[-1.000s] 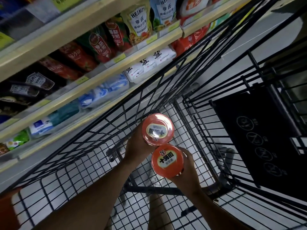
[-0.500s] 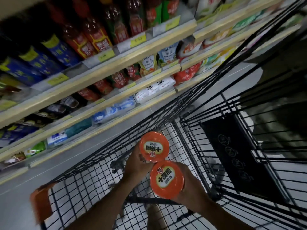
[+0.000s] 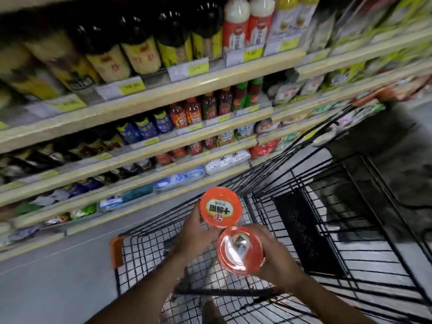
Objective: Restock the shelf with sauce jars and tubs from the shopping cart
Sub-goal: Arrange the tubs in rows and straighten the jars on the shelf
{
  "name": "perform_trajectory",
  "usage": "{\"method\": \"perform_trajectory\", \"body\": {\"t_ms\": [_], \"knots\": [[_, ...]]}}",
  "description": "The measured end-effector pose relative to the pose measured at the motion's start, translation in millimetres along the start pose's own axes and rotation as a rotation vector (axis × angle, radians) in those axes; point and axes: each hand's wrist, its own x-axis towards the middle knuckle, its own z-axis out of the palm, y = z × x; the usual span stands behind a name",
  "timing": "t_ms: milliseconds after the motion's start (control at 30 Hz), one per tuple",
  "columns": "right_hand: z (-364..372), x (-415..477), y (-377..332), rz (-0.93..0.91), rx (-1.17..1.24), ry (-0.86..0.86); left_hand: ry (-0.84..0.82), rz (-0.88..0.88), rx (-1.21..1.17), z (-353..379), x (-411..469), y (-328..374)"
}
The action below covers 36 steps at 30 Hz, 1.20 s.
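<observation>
Two orange-lidded sauce tubs are held above the black wire shopping cart (image 3: 275,181). My left hand (image 3: 195,235) grips the upper tub (image 3: 221,206), whose lid shows a white label with dark characters. My right hand (image 3: 275,260) grips the lower tub (image 3: 240,250), whose lid glares with reflected light. The two tubs touch edge to edge. The shelf (image 3: 149,99) with several tiers rises ahead and to the left, stocked with bottles and pouches. What lies at the bottom of the cart is hidden by my arms.
Dark sauce bottles (image 3: 140,50) fill the top tier, red-labelled bottles (image 3: 194,114) the middle one, white and blue bags (image 3: 180,180) the low ones. A black child-seat flap (image 3: 304,230) stands in the cart's right part. An orange corner guard (image 3: 116,252) marks the cart's left corner. Grey floor lies at left.
My view has tilted upward, so higher shelf tiers with tall bottles have come into sight. Both hands have lifted the tubs a little relative to the cart and still hold them.
</observation>
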Motion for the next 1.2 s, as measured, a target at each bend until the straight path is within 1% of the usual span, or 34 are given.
{"method": "perform_trajectory", "body": {"t_ms": [133,300,433,567,667,767,867,1100,1200], "knots": [[-4.6,3.2,-34.4,-0.057,-0.046,-0.009,0.059,0.078,-0.026,-29.4,-24.7,18.5],[3.5,0.6,-83.0,-0.169,-0.188,-0.009,0.153,0.152,-0.082,-72.2,-64.4,23.1],[20.4,-13.2,-140.3,-0.315,-0.181,0.024,0.245,0.203,-0.151,-113.9,-109.0,11.7],[60.6,-28.0,-192.9,-0.34,-0.074,0.064,0.347,0.216,-0.246,-167.2,-165.3,-12.8],[93.5,-43.5,-235.6,-0.356,0.027,0.099,0.448,0.226,-0.295,-212.0,-217.0,-37.5],[125.3,-56.3,-280.4,-0.425,0.103,0.118,0.558,0.26,-0.294,-258.6,-275.8,-64.4],[155.3,-68.1,-329.7,-0.493,0.108,0.105,0.646,0.285,-0.288,-306.9,-337.7,-93.0],[230.7,-95.4,-457.1,-0.753,0.061,0.088,0.905,0.345,-0.295,-406.1,-487.9,-148.6],[263.4,-101.3,-506.5,-0.793,0.07,0.057,0.999,0.361,-0.304,-440.9,-551.3,-164.9]]}}
